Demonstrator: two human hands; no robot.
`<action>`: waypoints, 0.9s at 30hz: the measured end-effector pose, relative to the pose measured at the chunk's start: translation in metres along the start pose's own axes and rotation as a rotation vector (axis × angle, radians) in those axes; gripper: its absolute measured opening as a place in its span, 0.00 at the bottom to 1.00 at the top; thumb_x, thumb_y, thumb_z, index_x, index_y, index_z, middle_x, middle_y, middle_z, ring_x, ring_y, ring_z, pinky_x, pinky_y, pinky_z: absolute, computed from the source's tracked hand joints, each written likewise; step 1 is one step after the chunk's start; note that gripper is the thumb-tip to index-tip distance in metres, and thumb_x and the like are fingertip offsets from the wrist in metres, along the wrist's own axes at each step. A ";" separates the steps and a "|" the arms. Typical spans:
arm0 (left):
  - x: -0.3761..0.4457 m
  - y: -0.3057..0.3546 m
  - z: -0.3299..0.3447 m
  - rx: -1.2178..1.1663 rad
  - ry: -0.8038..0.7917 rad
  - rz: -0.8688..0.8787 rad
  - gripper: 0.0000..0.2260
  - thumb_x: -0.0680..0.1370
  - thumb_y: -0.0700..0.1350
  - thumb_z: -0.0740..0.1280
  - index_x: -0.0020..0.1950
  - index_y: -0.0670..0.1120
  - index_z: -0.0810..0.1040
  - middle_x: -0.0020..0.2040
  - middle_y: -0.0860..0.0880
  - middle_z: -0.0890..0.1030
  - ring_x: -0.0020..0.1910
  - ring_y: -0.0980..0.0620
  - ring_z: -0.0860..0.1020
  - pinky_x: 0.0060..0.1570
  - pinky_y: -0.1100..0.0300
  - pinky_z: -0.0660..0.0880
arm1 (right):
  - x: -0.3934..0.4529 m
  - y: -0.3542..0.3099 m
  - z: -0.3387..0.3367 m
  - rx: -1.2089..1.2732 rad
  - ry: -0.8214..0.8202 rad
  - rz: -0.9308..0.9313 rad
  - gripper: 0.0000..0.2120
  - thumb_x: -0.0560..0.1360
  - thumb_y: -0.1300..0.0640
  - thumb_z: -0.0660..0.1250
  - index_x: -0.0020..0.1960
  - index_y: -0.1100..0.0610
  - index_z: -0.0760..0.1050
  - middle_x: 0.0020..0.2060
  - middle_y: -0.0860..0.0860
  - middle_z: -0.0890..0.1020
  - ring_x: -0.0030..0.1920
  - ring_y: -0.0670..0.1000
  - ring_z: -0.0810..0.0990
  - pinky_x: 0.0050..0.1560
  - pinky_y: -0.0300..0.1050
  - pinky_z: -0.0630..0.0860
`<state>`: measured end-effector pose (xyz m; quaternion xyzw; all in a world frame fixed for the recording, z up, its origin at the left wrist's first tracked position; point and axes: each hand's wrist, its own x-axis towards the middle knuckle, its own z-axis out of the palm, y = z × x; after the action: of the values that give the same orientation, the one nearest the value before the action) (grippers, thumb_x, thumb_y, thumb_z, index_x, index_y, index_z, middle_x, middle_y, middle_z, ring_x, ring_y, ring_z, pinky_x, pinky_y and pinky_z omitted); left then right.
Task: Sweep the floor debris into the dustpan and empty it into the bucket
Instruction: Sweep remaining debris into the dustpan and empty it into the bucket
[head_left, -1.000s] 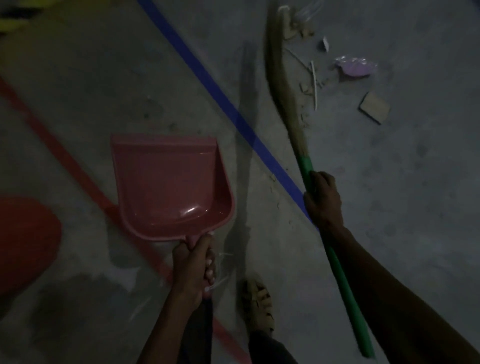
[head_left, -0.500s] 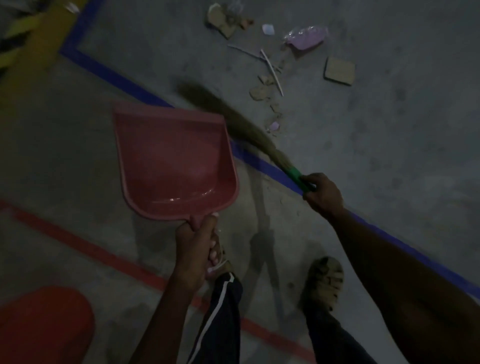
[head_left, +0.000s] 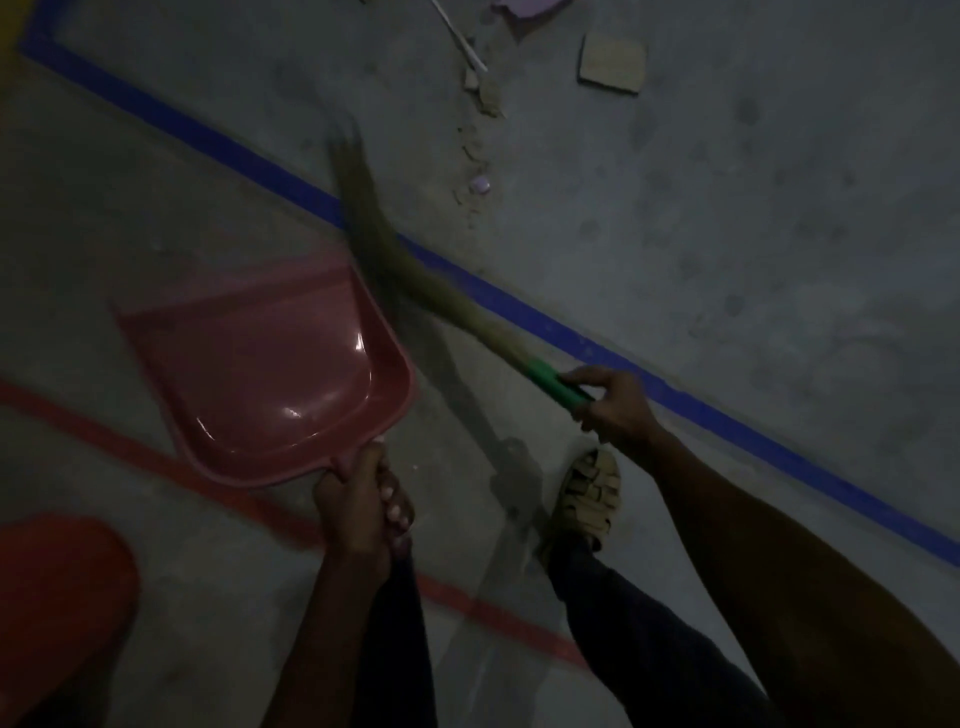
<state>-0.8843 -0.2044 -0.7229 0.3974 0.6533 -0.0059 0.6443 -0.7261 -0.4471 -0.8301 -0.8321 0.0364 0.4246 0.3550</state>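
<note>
Dustpan (head_left: 270, 374) sits in your left hand (head_left: 358, 499), which grips its handle. Your right hand (head_left: 608, 400) grips the broom (head_left: 467, 312) across the blue line (head_left: 727, 415). Scraps (head_left: 613, 65) lie far off on the floor (head_left: 779, 234). The bucket (head_left: 57, 608) is bottom left.

Both forearms bare, no sleeves, watch or bands in view. Left hand (head_left: 358, 506) and right hand (head_left: 613, 402) bare, no gloves; no rings seen in dim light. Dark trousers (head_left: 649, 644) on both legs, colour near navy or black, hard to tell. Right foot in pale beige sandal (head_left: 592, 493), several straps crossing top, closed toe cap; sandal sits between red floor line (head_left: 493, 608) and blue floor line (head_left: 727, 415). Left foot hidden behind left hand and forearm.
</note>
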 end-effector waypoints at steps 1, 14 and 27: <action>-0.008 -0.011 0.007 -0.020 0.025 -0.030 0.21 0.80 0.45 0.66 0.26 0.49 0.69 0.20 0.50 0.63 0.15 0.54 0.61 0.24 0.67 0.61 | -0.007 0.013 -0.006 -0.017 -0.071 0.015 0.23 0.69 0.69 0.71 0.60 0.51 0.82 0.58 0.50 0.79 0.40 0.54 0.83 0.32 0.42 0.79; -0.091 -0.122 0.118 -0.021 0.103 -0.296 0.20 0.76 0.53 0.67 0.29 0.46 0.65 0.24 0.45 0.64 0.20 0.50 0.64 0.27 0.65 0.63 | -0.009 0.122 -0.097 -0.390 0.013 0.035 0.25 0.69 0.59 0.74 0.64 0.44 0.79 0.64 0.47 0.77 0.59 0.52 0.77 0.49 0.46 0.74; -0.077 -0.114 0.130 -0.014 0.122 -0.165 0.15 0.79 0.48 0.66 0.35 0.47 0.66 0.23 0.51 0.64 0.17 0.54 0.62 0.24 0.68 0.61 | 0.030 0.103 -0.082 -0.241 0.233 -0.233 0.26 0.67 0.56 0.74 0.66 0.52 0.79 0.61 0.49 0.76 0.52 0.50 0.78 0.47 0.48 0.78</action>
<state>-0.8466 -0.3893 -0.7366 0.3374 0.7220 -0.0305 0.6033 -0.6885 -0.5672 -0.8781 -0.9106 -0.0703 0.2830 0.2930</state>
